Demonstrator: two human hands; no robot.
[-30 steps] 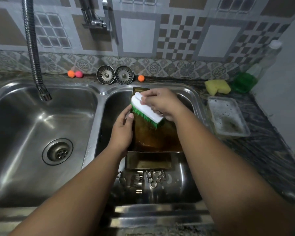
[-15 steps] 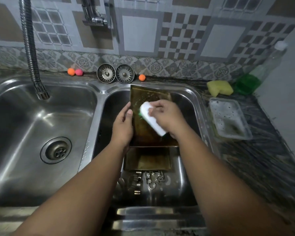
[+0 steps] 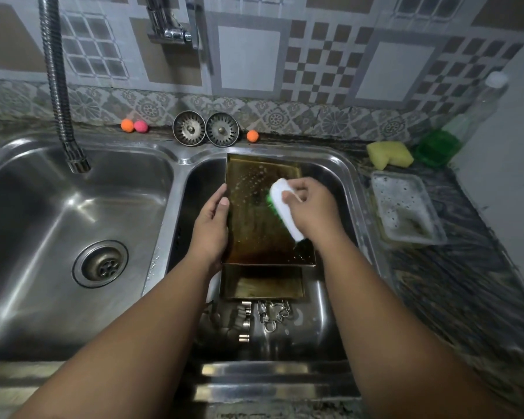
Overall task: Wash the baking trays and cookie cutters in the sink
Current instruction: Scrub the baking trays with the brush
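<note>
Fingers of my left hand (image 3: 211, 228) curl round the left edge of the big tray (image 3: 251, 225), thumb on its face. Those of my right hand (image 3: 310, 207) grip the white back of a brush (image 3: 283, 207), its green bristles pressed to the tray.

Nearest me, on the floor of the right basin of the sink (image 3: 357, 189), lies a small heap of metal cookie cutters (image 3: 265, 314), too dim and tangled for me to tell their shapes. Just beyond them lies a smaller tray (image 3: 260, 285), its far part covered by the big one.

The big tray is brownish gold and wet, tilted up with its far end at the basin's back edge. It is speckled with pale drops near the top and darker toward the bottom. My left fingertips are hidden behind it, and my right wrist covers the brush's near end.

On the tabletop (image 3: 466, 282) to the right sit a sudsy plastic tub (image 3: 406, 207), a yellow sponge (image 3: 389, 154) and a blurred green bottle (image 3: 436, 146).
</note>
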